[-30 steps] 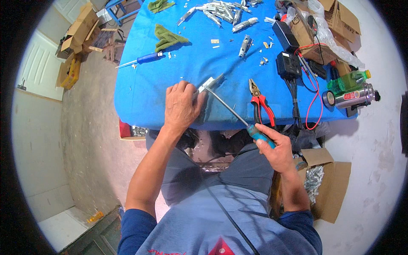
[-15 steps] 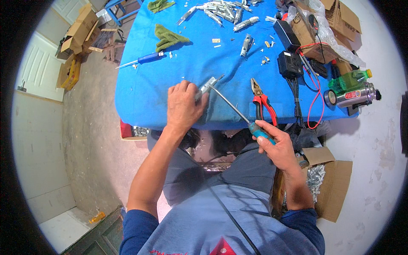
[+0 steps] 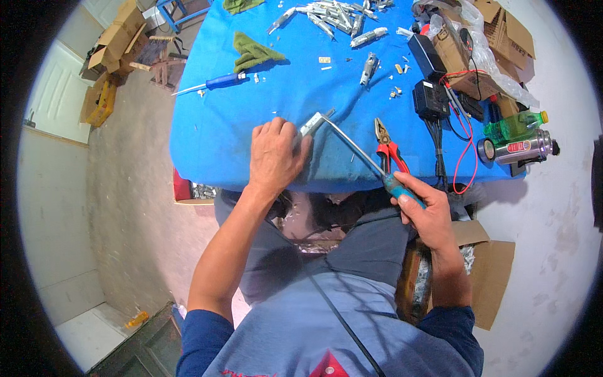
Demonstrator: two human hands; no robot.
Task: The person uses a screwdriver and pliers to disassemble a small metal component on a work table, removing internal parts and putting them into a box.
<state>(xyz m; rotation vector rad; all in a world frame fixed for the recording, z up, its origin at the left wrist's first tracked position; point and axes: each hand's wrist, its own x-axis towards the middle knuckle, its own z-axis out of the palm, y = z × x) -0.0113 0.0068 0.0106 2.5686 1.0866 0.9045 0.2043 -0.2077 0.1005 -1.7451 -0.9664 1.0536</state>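
My left hand (image 3: pixel 274 156) rests on the blue cloth near the table's front edge, its fingers closed around a small pale metal part (image 3: pixel 310 124). Most of that part's near end is hidden under the fingers. In my right hand (image 3: pixel 422 207) is a screwdriver (image 3: pixel 355 147) with a teal handle, gripped just off the table edge. Its long shaft slants up and left, and the tip meets the far end of the metal part. Red-handled pliers (image 3: pixel 388 147) lie open-jawed just beyond the screwdriver.
A blue screwdriver (image 3: pixel 224 80) and a green rag (image 3: pixel 254 53) lie at left. Similar metal parts (image 3: pixel 336 17) are heaped at the back. Black power adapters (image 3: pixel 431 99), a green bottle (image 3: pixel 515 125) and a steel flask (image 3: pixel 521 147) stand along the right. An open cardboard box (image 3: pixel 493 276) sits below right.
My right hand and the screwdriver have shifted to the right, and the tip has moved slightly right and up along the metal part. My left hand keeps its hold.
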